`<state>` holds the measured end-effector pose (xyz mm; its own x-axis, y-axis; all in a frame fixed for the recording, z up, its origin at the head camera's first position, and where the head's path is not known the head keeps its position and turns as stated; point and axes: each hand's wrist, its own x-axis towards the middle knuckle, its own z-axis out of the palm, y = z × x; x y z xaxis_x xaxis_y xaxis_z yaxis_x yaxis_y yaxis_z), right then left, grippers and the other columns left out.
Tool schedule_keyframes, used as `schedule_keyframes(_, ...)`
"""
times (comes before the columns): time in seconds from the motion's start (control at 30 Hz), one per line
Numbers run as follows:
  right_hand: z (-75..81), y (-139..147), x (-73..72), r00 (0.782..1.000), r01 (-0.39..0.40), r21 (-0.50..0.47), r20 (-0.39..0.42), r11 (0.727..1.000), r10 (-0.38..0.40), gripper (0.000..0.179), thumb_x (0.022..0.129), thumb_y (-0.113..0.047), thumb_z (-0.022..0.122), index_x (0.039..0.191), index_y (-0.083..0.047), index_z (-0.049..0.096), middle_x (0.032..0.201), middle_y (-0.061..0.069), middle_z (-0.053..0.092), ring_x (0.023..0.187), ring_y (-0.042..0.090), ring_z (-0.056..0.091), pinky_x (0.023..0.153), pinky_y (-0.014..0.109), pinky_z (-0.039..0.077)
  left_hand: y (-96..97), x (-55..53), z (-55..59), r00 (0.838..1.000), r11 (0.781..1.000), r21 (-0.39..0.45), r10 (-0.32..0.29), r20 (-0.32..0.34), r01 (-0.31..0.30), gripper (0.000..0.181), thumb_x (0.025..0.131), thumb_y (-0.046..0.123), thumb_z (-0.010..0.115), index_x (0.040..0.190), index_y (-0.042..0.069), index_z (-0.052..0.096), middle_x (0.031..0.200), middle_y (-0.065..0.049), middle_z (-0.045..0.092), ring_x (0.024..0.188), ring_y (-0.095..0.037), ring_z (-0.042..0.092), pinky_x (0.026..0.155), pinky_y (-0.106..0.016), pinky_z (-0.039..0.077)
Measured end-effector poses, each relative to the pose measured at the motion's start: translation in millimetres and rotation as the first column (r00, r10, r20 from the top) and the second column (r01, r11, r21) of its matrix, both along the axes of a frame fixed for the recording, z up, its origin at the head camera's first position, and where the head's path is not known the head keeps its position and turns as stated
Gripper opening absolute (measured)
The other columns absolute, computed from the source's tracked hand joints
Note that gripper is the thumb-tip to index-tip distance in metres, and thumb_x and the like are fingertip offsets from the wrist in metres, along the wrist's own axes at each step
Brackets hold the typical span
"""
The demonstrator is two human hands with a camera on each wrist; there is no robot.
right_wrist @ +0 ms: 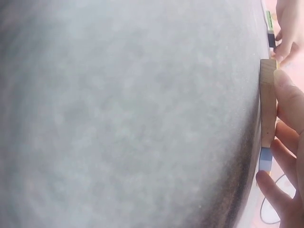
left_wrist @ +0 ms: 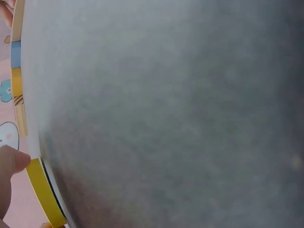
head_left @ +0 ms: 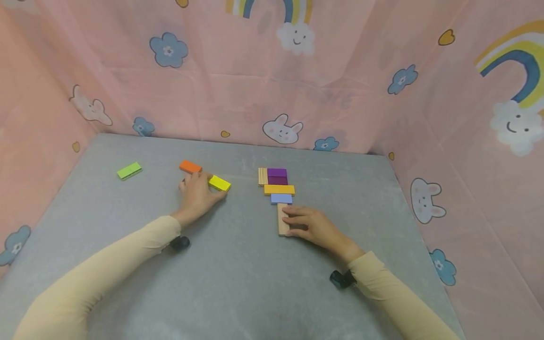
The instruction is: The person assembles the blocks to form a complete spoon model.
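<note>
In the head view, my left hand (head_left: pixel 196 197) pinches a yellow block (head_left: pixel 219 183) lengthwise, thumb at one end and a finger at the other. Thumb and yellow block (left_wrist: pixel 45 192) show at the edge of the left wrist view. An orange block (head_left: pixel 190 166) lies just beyond that hand's fingers. My right hand (head_left: pixel 316 227) rests its fingertips on a plain wooden block (head_left: pixel 282 222), which lies lengthwise toward me. Its thumb touches the near end of the wooden block (right_wrist: pixel 268 102). At the block's far end is a light blue block (head_left: pixel 281 199), with an orange-yellow block (head_left: pixel 279 190) beyond it.
Two purple blocks (head_left: pixel 277 176) and striped wooden pieces (head_left: pixel 262 176) lie at the far end of the row. Light green pieces (head_left: pixel 129 171) sit at the far left of the grey table (head_left: pixel 238 283). A pink patterned curtain (head_left: pixel 204 94) borders the table's back and sides.
</note>
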<state>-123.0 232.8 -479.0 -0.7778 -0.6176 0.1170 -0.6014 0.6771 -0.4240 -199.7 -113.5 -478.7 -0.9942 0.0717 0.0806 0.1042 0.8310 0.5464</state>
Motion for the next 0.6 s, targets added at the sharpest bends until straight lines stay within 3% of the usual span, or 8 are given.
schedule_keyframes(0.23,-0.5,0.3,0.6,1.000,0.000,-0.001,-0.010,1.000,0.000,0.047,0.086,-0.037,0.075,0.129,-0.019,0.067,0.145,-0.003,0.057,0.137,0.020,0.053,0.111,0.045,0.045,6.8,-6.6,2.6,0.997,0.997,0.047,-0.065,-0.036,0.067,0.068,0.077,0.043,0.080,0.128,0.002,0.063,0.126,-0.018,0.062,0.113,-0.034,0.048,0.087,-0.049,0.028)
schedule_keyframes(0.4,-0.8,-0.3,0.3,1.000,-0.003,-0.009,-0.014,1.000,0.003,0.047,0.086,-0.036,0.075,0.128,-0.018,0.067,0.144,-0.002,0.058,0.137,0.020,0.053,0.111,0.045,0.045,18.8,-14.6,7.0,0.987,0.984,0.088,-0.145,-0.075,0.152,0.067,0.076,0.040,0.081,0.129,0.003,0.063,0.129,-0.018,0.062,0.120,-0.036,0.048,0.095,-0.052,0.033)
schedule_keyframes(0.6,-1.2,-0.6,0.0,1.000,0.002,0.002,-0.011,1.000,-0.002,0.047,0.086,-0.037,0.075,0.128,-0.018,0.067,0.145,-0.003,0.058,0.137,0.020,0.053,0.111,0.044,0.045,38.7,-28.3,10.9,0.961,0.963,0.067,-0.251,-0.114,0.260,0.068,0.076,0.037,0.083,0.133,0.007,0.061,0.127,-0.015,0.061,0.122,-0.034,0.049,0.105,-0.053,0.037)
